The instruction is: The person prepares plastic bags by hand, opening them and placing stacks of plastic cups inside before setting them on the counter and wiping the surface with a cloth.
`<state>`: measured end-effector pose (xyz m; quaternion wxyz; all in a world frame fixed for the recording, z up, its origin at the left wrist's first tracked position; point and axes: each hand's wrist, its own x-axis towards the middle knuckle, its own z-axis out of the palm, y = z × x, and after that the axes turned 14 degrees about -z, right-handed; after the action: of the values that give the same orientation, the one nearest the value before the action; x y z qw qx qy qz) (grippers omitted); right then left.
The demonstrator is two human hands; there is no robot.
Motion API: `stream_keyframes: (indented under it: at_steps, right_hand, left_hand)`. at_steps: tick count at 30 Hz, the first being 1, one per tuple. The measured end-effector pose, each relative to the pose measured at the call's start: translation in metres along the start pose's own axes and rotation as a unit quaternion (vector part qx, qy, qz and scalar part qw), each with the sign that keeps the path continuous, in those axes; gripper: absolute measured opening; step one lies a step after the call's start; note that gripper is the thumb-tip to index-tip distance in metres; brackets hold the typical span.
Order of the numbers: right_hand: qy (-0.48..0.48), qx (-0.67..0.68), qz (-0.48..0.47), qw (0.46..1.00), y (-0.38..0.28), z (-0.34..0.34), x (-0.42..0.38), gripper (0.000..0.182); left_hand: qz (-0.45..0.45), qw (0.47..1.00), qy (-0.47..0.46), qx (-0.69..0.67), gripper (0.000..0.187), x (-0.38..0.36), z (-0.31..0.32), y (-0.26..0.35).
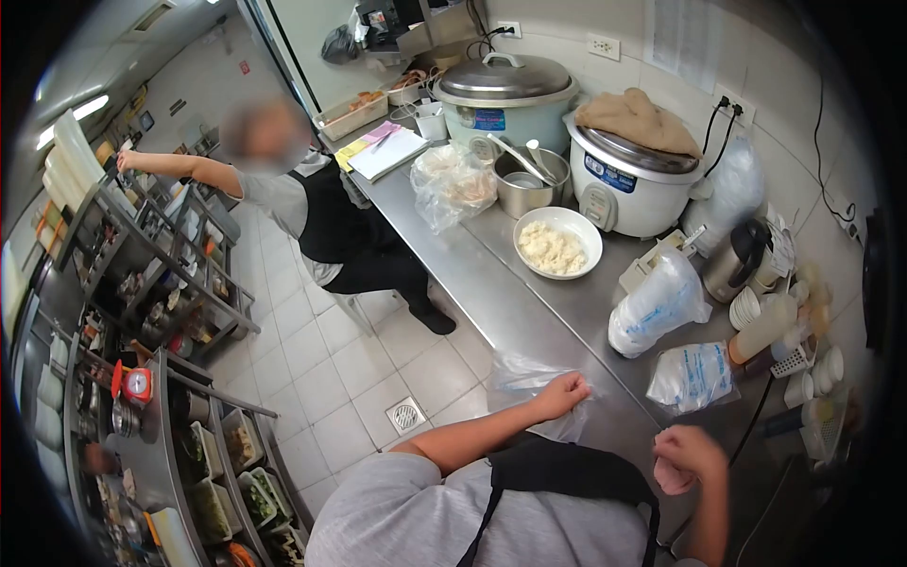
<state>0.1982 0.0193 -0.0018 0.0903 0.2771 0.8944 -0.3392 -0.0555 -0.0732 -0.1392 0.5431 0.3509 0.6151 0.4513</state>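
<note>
I logged: clear thin plastic bag [519,372], pinched closed in left hand [563,396], presumably against slipping; right hand [693,451] curled, contents I couldn't tell.

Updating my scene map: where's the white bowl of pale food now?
In the head view, the white bowl is right of centre on the steel counter, beyond the left hand, by the metal pot and white rice cooker.

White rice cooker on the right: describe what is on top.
On the rice cooker, a bunched brown cloth covers much of the metal lid; that covered part and the contents are hidden.
</note>
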Motion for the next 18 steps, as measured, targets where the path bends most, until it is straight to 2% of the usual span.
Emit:
stream_keyframes:
  at_steps: [1, 2, 3, 4, 5, 6, 9, 11, 14, 17, 18]
  right_hand:
    - [-0.075, -0.052, 0.051, 0.995, 0.035, 0.030, 0.011, 0.025]
    - [0.048, -0.059, 0.050, 0.996, 0.049, 0.053, 0.012, 0.024]
    - [0.167, -0.065, 0.047, 0.983, 0.061, 0.074, 0.010, 0.024]
    - [0.278, 0.003, 0.053, 0.959, 0.077, 0.091, 0.014, 0.023]
    - [0.387, 0.067, 0.040, 0.919, 0.093, 0.107, 0.018, 0.023]
    - [0.477, 0.207, 0.041, 0.853, 0.101, 0.121, 0.025, 0.024]
    - [0.509, 0.080, 0.030, 0.856, 0.100, 0.136, 0.017, 0.021]
    - [0.438, 0.008, 0.075, 0.896, 0.109, 0.136, 0.016, 0.020]
    - [0.451, 0.002, 0.051, 0.891, 0.100, 0.132, 0.016, 0.016]
    - [0.360, 0.007, -0.031, 0.932, 0.083, 0.092, 0.022, 0.013]
    - [0.290, 0.141, 0.025, 0.946, 0.065, 0.063, 0.024, 0.020]
  left_hand:
    - [-0.017, 1.000, 0.021, 0.013, 0.019, 0.004, -0.004, -0.008]
    - [-0.022, 0.996, 0.052, 0.062, 0.020, 0.008, -0.010, -0.017]
    - [-0.044, 0.997, 0.047, 0.046, 0.020, 0.009, -0.014, -0.020]
    - [-0.066, 0.996, 0.043, 0.029, 0.020, 0.009, -0.017, -0.023]
    - [-0.090, 0.995, 0.040, 0.012, 0.020, 0.008, -0.017, -0.025]
    - [-0.070, 0.995, 0.054, 0.043, 0.020, 0.005, -0.018, -0.018]
    - [-0.040, 0.997, 0.048, 0.052, 0.019, 0.011, -0.015, -0.025]
    - [-0.048, 0.997, 0.031, 0.043, 0.018, 0.016, -0.013, -0.025]
    - [-0.049, 0.998, 0.020, 0.035, 0.018, 0.017, -0.013, -0.024]
    - [-0.057, 0.998, 0.013, 0.030, 0.019, 0.012, -0.015, -0.016]
    - [-0.053, 0.998, 0.009, 0.037, 0.019, 0.011, -0.016, -0.013]
